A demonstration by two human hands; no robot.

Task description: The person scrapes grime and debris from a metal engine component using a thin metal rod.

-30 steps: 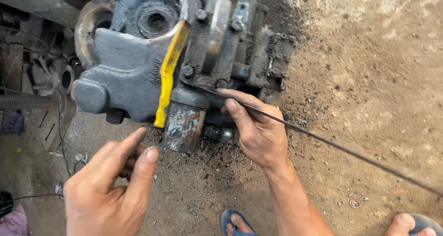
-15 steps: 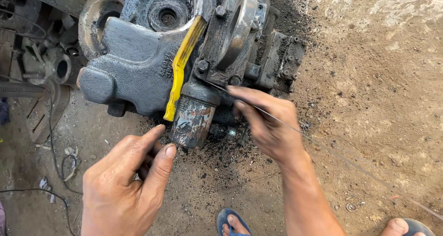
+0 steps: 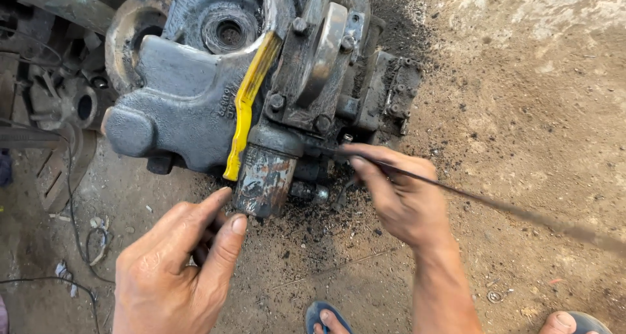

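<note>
A large greasy grey cast-metal machine housing (image 3: 182,106) lies on the dirt ground, with a yellow curved strip (image 3: 248,106) across its front. Below the strip hangs a rusty cylindrical part (image 3: 264,174). My right hand (image 3: 398,194) pinches a long thin dark metal rod (image 3: 495,207), whose tip points into the housing just right of the cylinder. My left hand (image 3: 179,265) hovers below the cylinder, index finger and thumb stretched toward its lower end, holding nothing that I can see.
More greasy metal parts and a round flange (image 3: 127,37) lie at the upper left. A thin cable (image 3: 72,203) trails over the ground at left. Black grit covers the dirt under the housing. My feet in blue sandals (image 3: 326,318) show at the bottom edge.
The view has shifted, so the housing sits higher and more to the right. My left hand has risen closer to the rusty cylinder. My right hand keeps the rod at the housing.
</note>
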